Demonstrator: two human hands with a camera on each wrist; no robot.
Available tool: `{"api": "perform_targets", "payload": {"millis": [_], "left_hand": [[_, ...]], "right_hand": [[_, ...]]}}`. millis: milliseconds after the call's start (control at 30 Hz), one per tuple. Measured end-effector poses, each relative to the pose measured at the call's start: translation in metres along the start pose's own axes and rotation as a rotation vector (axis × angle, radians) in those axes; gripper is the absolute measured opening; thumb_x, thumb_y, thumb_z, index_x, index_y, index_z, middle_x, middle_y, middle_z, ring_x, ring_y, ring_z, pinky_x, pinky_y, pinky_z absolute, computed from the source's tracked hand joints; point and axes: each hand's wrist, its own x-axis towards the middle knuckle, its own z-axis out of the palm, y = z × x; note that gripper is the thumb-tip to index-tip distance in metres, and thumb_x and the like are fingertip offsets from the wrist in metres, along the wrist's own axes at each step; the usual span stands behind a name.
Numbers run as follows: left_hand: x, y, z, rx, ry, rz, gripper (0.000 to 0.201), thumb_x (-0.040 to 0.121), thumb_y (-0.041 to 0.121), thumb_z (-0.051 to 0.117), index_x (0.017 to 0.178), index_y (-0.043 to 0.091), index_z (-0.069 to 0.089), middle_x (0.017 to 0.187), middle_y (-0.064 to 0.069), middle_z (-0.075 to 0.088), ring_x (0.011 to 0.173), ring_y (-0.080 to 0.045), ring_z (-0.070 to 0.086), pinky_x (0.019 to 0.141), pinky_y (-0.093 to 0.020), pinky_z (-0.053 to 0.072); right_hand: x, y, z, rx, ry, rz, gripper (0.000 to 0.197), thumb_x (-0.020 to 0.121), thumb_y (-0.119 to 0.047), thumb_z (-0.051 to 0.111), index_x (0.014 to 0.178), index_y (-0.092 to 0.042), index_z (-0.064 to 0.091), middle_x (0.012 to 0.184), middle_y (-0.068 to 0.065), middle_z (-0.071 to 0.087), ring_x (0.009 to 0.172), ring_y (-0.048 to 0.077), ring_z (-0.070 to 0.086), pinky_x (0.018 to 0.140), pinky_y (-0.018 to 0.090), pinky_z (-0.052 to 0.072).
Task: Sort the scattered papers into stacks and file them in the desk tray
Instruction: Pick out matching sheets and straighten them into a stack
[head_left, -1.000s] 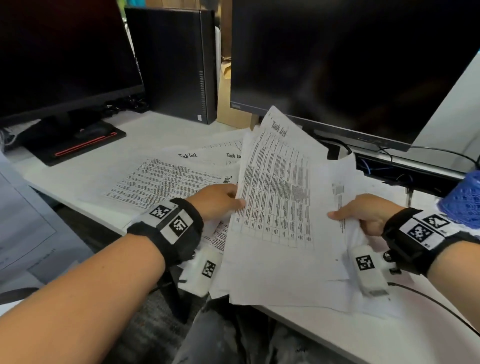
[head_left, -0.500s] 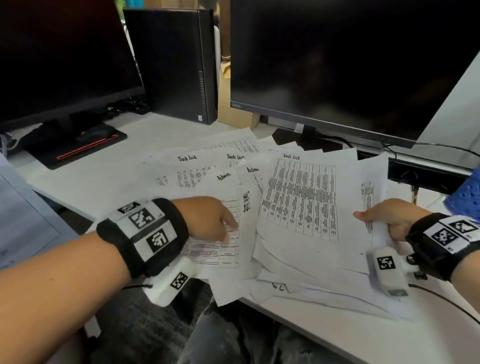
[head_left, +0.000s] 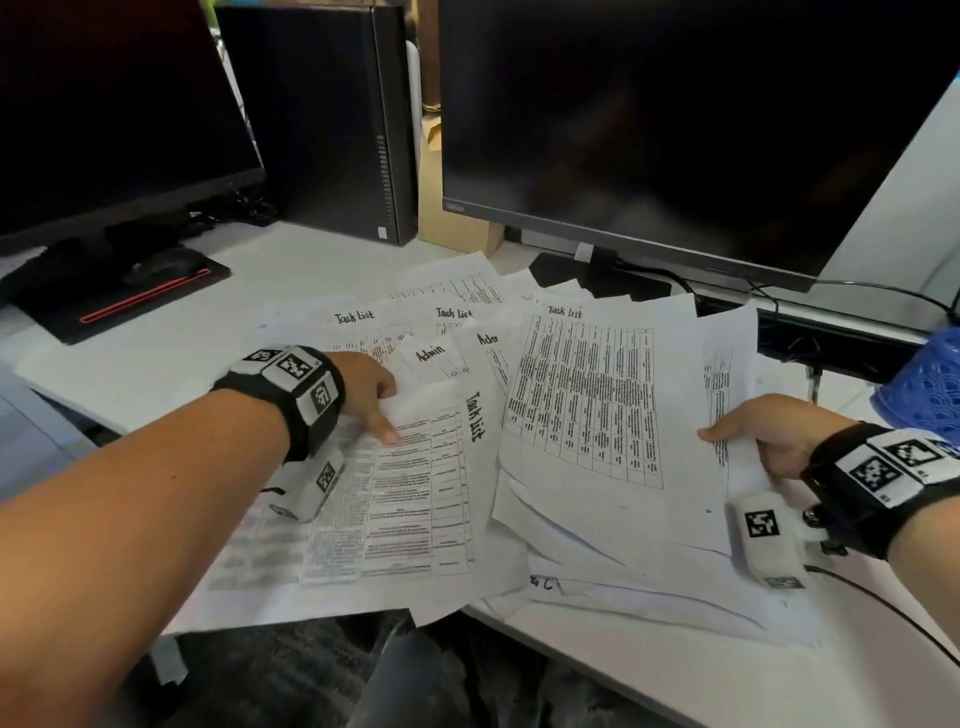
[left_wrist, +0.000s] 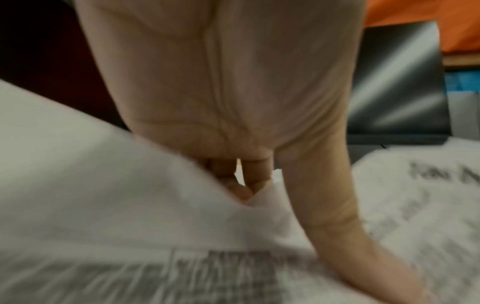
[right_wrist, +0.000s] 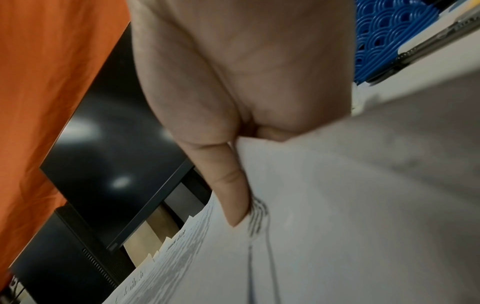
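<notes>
White papers (head_left: 582, 395) spread overlapping across desk (head_left: 218, 322) before two dark monitors. Left hand (head_left: 363, 384) pinching printed sheet (head_left: 415, 493), thumb on top, fingers beneath. Right hand (head_left: 769, 431) gripping fanned stack edge. Blue basket (head_left: 930, 384) cut off at right. Left wrist view blurred; print illegible.

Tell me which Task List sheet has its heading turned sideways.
The sheet under the left hand: its heading runs down the right edge; the other Task List headings read straight across.
</notes>
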Motion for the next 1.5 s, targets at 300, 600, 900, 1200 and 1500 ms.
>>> {"api": "perform_targets", "payload": {"millis": [300, 600, 900, 1200, 1500], "left_hand": [[-0.033, -0.045, -0.047, -0.216, 0.400, -0.172, 0.052, 0.091, 0.038, 0.058, 0.137, 0.015, 0.048, 0.139, -0.009, 0.050, 0.126, -0.029, 0.046, 0.107, -0.036, 0.032], [-0.054, -0.025, -0.048, -0.168, 0.490, -0.328, 0.040, 0.102, 0.023, 0.038, 0.129, -0.003, 0.052, 0.133, -0.021, 0.052, 0.124, -0.034, 0.048, 0.102, -0.037, 0.036], [-0.035, 0.062, 0.000, -0.283, 0.246, -0.244, 0.032, 0.097, 0.016, 0.048, 0.123, 0.000, 0.059, 0.130, -0.013, 0.057, 0.120, -0.026, 0.054, 0.098, -0.027, 0.040], [-0.014, 0.091, 0.025, -0.955, 0.347, -0.266, 0.054, 0.092, 0.011, 0.057, 0.141, 0.007, 0.035, 0.138, -0.010, 0.048, 0.128, -0.027, 0.046, 0.104, -0.034, 0.035], [0.019, 0.089, 0.060, -1.546, 0.043, -0.143, 0.104, 0.025, 0.053, 0.092, 0.114, 0.008, 0.064, 0.107, -0.013, 0.071, 0.097, -0.035, 0.067, 0.089, -0.052, 0.052]], "right_hand": [[-0.011, 0.002, -0.003, 0.225, -0.020, -0.025, 0.035, 0.090, 0.002, 0.056, 0.123, 0.010, 0.051, 0.109, 0.024, 0.064, 0.109, 0.036, 0.058, 0.087, 0.048, 0.048], [-0.030, 0.012, -0.004, 0.508, -0.070, -0.106, 0.019, 0.096, 0.004, 0.042, 0.104, 0.001, 0.059, 0.075, 0.018, 0.073, 0.061, 0.029, 0.072, 0.044, 0.042, 0.056], [-0.033, -0.006, 0.010, 0.264, 0.004, -0.167, 0.021, 0.091, 0.004, 0.053, 0.111, 0.003, 0.060, 0.093, 0.017, 0.073, 0.079, 0.026, 0.072, 0.072, 0.040, 0.059], [-0.032, -0.043, 0.047, -0.380, 0.191, -0.338, 0.044, 0.082, -0.025, 0.070, 0.120, -0.005, 0.058, 0.117, 0.014, 0.064, 0.105, 0.034, 0.060, 0.093, 0.045, 0.051], [-0.031, -0.049, 0.059, -0.525, 0.191, -0.332, 0.025, 0.098, -0.009, 0.044, 0.113, 0.004, 0.059, 0.117, 0.019, 0.061, 0.108, 0.036, 0.057, 0.097, 0.043, 0.047]]}}
